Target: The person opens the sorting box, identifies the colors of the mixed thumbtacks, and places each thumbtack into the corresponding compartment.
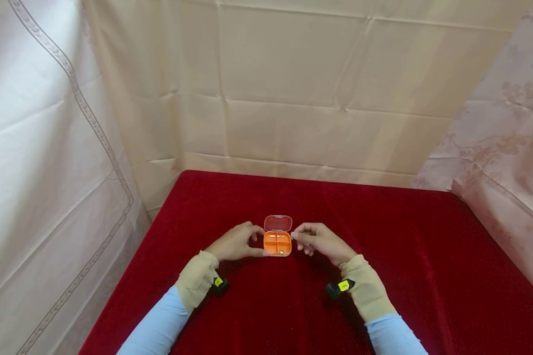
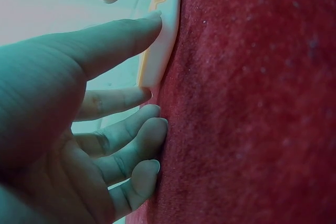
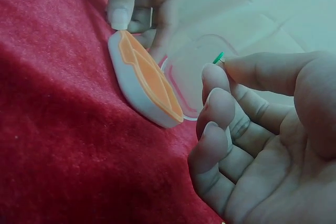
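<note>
A small orange pill box (image 1: 271, 237) with a white outer shell stands on the red cloth, its clear lid (image 1: 278, 223) swung open to the back. My left hand (image 1: 236, 241) holds it from the left, thumb on the front edge and index finger at the far side. Just right of the box, my right hand (image 1: 322, 241) pinches a small green round-headed piece (image 3: 219, 57) between thumb and index finger. Its kind is too small to tell. One tiny shiny piece (image 1: 282, 252) lies in the front right compartment.
The red cloth (image 1: 382, 236) covers the table around both hands. Beige sheeting (image 1: 284, 123) hangs behind the table, with pale curtains (image 1: 49, 172) at the sides. Each wrist carries a strapped dark camera (image 1: 219, 286).
</note>
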Demonstrator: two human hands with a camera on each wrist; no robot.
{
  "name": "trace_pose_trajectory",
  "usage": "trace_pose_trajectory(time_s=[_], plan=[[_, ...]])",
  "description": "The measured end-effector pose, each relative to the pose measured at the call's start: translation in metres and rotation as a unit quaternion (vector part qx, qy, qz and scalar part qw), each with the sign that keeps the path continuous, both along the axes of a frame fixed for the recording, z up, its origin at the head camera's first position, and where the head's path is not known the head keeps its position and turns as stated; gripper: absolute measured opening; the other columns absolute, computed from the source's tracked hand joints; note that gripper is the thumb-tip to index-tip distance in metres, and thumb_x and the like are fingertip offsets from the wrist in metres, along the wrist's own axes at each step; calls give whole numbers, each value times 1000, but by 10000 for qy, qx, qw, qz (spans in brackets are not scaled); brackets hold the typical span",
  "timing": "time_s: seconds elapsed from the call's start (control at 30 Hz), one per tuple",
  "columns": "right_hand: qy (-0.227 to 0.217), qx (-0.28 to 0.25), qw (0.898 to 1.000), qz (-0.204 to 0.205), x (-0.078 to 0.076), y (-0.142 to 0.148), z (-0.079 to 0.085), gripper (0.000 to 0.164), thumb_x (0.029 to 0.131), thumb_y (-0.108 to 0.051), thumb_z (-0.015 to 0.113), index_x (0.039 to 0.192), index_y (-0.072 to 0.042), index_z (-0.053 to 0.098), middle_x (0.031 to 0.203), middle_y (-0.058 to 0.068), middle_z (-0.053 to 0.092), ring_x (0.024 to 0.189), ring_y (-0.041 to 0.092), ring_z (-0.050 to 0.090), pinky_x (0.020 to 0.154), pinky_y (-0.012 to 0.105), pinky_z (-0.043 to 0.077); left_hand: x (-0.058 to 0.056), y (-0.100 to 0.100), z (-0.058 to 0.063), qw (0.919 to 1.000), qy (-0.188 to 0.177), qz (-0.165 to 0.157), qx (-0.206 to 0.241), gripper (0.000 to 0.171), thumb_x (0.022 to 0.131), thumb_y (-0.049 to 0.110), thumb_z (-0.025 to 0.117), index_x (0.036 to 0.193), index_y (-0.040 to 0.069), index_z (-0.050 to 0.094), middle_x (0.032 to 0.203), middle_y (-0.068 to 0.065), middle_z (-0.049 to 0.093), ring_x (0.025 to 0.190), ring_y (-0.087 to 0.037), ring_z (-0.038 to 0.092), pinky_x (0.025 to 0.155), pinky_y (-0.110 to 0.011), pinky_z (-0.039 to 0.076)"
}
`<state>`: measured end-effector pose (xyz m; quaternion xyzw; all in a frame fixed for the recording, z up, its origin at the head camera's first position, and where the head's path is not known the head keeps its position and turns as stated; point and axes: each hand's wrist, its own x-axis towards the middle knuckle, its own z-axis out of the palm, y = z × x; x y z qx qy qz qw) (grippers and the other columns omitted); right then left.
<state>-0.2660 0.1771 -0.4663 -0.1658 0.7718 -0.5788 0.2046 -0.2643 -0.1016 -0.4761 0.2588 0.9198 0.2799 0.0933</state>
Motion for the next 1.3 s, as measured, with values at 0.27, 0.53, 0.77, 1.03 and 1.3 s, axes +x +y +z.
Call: trace_pose_trajectory(time_s=[0.27, 0.53, 0.77, 1.03, 1.3], plan=[[-72, -103, 9999, -83, 2, -4, -3, 40, 96, -30, 63, 111, 7, 61, 78, 9, 58, 62, 15, 50, 55, 27, 42, 0, 0, -2, 10000, -4, -4, -2, 60, 80, 55, 73, 125, 16, 62, 96, 1, 54, 83, -13, 52, 72, -28, 45], [-96, -70, 9996, -238, 2, -9, -6, 39, 96, -31, 63, 110, 5, 62, 76, 7, 57, 61, 14, 50, 55, 27, 42, 0, 0, -1, 10000, -47, 18, 30, 59, 81, 54, 73, 125, 16, 62, 97, 1, 54, 85, -13, 53, 73, -29, 45], [-167, -92, 9995, -271, 2, -10, -9, 40, 96, -30, 62, 112, 6, 60, 76, 6, 56, 62, 15, 49, 55, 27, 41, 0, 1, -2, 10000, -60, 22, -13, 60, 80, 55, 73, 126, 17, 62, 97, 2, 54, 84, -13, 53, 72, -28, 45], [-205, -126, 9991, -356, 1, -13, -12, 37, 96, -29, 62, 110, 5, 61, 77, 9, 56, 61, 14, 48, 55, 27, 41, 1, 1, -1, 10000, -41, 25, -21, 58, 82, 53, 73, 125, 16, 62, 97, 1, 54, 84, -13, 52, 72, -29, 45], [-200, -157, 9984, -503, 0, -14, -14, 34, 96, -28, 63, 110, 3, 61, 77, 9, 56, 60, 14, 47, 54, 27, 41, 0, 1, -1, 10000, -26, 46, -4, 58, 82, 52, 73, 125, 16, 62, 96, 2, 54, 84, -13, 53, 72, -28, 45]])
